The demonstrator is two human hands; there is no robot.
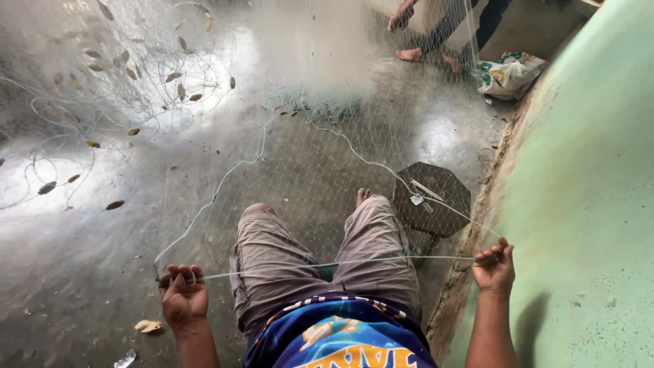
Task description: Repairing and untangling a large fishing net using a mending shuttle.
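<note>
The person sits on the concrete floor (320, 170) with legs stretched forward and a fishing net (300, 157) spread out ahead. The left hand (182, 294) is closed, palm up, on one end of the net's edge line (327, 264); the right hand (495, 266) pinches the other end between fingers and thumb. The line runs taut between both hands, across the thighs. From it the mesh rises forward and away, floats (122, 58) dotted through the part far ahead of the left hand.

Judgement: the step in hand is stretching a length of edge for checking or sorting. The next move appears to call for even tension and a hand-over-hand shift along the line, without snagging the mesh on the feet.

A dark hexagonal board (436, 197) lies just ahead of the right hand, a small white piece (417, 200) on it. A green wall (593, 204) stands close beside the right hand. Another person's bare feet (429, 58) and a plastic bag (509, 73) are far ahead.
</note>
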